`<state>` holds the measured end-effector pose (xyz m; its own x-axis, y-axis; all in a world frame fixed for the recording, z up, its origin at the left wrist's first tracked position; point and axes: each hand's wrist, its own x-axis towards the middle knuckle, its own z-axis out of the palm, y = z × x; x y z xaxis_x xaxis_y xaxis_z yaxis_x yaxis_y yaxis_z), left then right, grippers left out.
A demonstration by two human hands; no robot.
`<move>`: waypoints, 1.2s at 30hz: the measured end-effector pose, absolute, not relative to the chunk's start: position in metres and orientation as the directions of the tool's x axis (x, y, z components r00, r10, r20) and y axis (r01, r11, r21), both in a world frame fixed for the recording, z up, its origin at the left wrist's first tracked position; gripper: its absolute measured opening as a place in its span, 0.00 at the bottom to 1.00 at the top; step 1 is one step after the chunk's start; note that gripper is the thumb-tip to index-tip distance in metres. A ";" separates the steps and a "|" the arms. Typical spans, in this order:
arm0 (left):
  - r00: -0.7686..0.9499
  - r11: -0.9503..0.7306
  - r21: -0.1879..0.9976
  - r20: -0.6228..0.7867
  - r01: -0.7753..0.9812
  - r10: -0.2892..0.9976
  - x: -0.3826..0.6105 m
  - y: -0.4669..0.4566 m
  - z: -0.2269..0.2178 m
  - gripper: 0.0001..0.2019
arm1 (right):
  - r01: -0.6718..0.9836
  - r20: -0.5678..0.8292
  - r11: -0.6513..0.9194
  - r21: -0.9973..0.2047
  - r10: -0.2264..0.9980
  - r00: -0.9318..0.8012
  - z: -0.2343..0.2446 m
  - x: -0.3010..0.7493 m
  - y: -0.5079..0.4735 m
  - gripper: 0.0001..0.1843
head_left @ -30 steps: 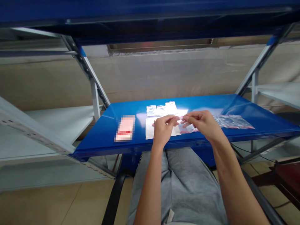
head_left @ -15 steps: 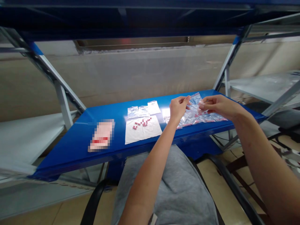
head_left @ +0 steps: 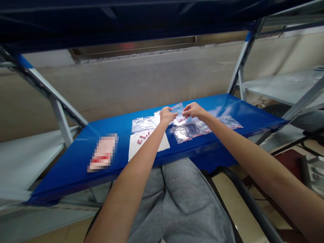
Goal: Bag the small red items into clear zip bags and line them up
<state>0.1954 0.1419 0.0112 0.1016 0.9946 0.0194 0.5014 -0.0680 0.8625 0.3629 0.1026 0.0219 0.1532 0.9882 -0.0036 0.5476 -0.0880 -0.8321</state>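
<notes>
Between my hands a clear zip-lock bag [head_left: 179, 109] is held up, with several small red pieces showing low inside it. My left hand [head_left: 167, 115] pinches the bag's left side, and my right hand [head_left: 193, 110] has its fingers closed at the right side. To the left, more small red pieces [head_left: 144, 136] lie scattered on a white cloth [head_left: 162, 143], partly hidden by my left forearm. Flat clear bags [head_left: 138, 125] lie behind the cloth. Several filled bags [head_left: 182, 133] overlap in a row to the right, under and beside my right forearm.
The blue tabletop [head_left: 111, 123] runs beneath a dark blue upper shelf [head_left: 141, 27]. A pixelated pinkish packet [head_left: 103, 152] lies at the left. Slanted metal posts [head_left: 60, 101] stand at both ends, with a wall behind. A chair armrest [head_left: 243, 192] is at my right.
Both hands have moved left with the bag, away from over the filled row and nearer the cloth. More of the filled bags now shows. The camera view has shifted slightly.
</notes>
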 end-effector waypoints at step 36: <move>-0.462 0.360 0.374 0.233 0.855 0.856 -0.135 -0.067 -0.022 0.30 | 0.648 0.519 0.751 0.124 0.508 -0.687 -0.043 0.182 -0.035 0.06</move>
